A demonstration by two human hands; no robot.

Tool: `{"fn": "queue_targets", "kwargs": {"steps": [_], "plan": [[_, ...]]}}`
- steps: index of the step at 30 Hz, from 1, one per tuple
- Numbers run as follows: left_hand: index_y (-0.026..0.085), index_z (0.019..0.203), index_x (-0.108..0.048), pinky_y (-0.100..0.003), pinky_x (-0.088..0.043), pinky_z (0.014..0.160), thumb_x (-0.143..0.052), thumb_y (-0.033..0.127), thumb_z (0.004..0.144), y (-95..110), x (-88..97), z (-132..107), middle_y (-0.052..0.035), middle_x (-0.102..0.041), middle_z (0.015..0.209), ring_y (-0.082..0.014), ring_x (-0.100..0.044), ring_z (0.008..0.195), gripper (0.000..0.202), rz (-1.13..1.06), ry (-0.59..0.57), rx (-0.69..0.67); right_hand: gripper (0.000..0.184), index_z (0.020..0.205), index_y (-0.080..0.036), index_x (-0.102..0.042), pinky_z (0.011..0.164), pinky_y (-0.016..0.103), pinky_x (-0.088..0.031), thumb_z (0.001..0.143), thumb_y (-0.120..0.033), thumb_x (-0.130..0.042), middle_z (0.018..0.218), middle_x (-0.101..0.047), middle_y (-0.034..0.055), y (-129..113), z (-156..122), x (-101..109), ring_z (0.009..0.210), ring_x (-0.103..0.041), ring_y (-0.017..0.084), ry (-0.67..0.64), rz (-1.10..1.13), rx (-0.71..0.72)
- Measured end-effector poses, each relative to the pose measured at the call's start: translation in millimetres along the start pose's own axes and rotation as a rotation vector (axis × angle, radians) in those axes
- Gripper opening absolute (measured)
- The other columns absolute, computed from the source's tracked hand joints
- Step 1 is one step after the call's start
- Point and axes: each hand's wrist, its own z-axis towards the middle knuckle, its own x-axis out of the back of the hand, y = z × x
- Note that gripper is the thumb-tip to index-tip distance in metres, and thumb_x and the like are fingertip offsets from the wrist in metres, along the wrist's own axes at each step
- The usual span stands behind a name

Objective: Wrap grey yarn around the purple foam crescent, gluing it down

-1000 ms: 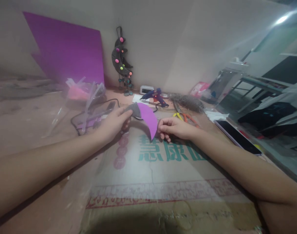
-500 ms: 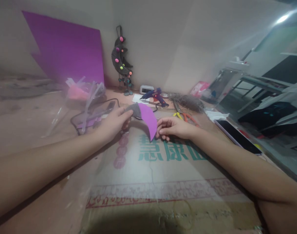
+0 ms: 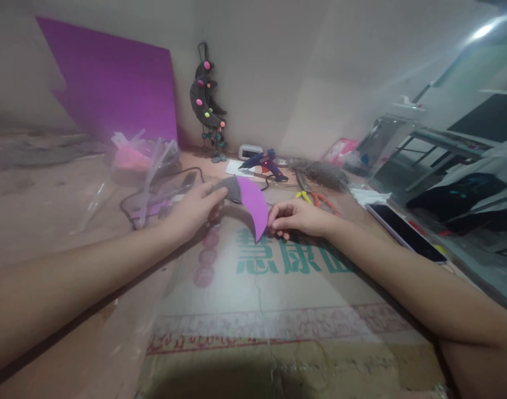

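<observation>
A crescent-shaped purple foam piece [image 3: 253, 206] with a grey covered tip [image 3: 232, 187] is held above a flattened cardboard box [image 3: 278, 288]. My left hand [image 3: 193, 209] pinches the grey upper end, fingers closed on it. My right hand [image 3: 297, 216] rests on the cardboard beside the crescent's lower point, fingers curled and touching its edge.
Behind the hands lie a blue glue gun [image 3: 264, 162], orange-handled pliers [image 3: 320, 200], a tuft of grey fibre [image 3: 322, 173] and a black cable [image 3: 153, 194]. A purple sheet [image 3: 112, 83] and a finished moon ornament [image 3: 207, 102] lean on the wall. A phone [image 3: 405, 233] lies at right.
The right hand has crept slightly left toward the crescent's lower tip. The left hand and the crescent have barely moved.
</observation>
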Motion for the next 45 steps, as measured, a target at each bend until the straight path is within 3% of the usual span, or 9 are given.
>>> {"fn": "queue_targets", "kwargs": {"steps": [12,31,45], "plan": [[0.019,0.067,-0.043,-0.021,-0.03,0.044,-0.05,0.03,0.09,-0.8,0.4,1.6,0.005,-0.043,0.054,-0.007,-0.038,0.045,0.027,0.026,0.0,-0.004,0.031,0.075,-0.014,-0.056,0.047,0.017,-0.05,0.083,-0.043,-0.067,0.068,-0.068,0.0016,-2.9,-0.7,-2.2,0.054,-0.06,0.006,0.005,-0.052,0.009],[0.019,0.07,-0.043,-0.022,-0.03,0.045,-0.05,0.032,0.09,-1.9,0.4,0.6,0.0054,-0.043,0.055,-0.0075,-0.038,0.045,0.025,0.039,-0.005,-0.01,0.027,0.082,-0.014,-0.064,0.046,0.018,-0.047,0.08,-0.041,-0.069,0.068,-0.067,-0.0002,-3.2,-1.0,-4.5,0.049,-0.056,0.005,0.026,-0.201,-0.005],[0.019,0.069,-0.044,-0.021,-0.031,0.045,-0.051,0.033,0.09,-1.3,1.7,-0.4,0.0053,-0.043,0.055,-0.0073,-0.039,0.045,0.026,0.046,-0.011,-0.03,0.03,0.082,-0.014,-0.062,0.047,0.016,-0.047,0.079,-0.043,-0.07,0.069,-0.068,0.0003,-2.4,-1.3,-4.6,0.05,-0.056,0.004,0.031,-0.209,-0.02]]}}
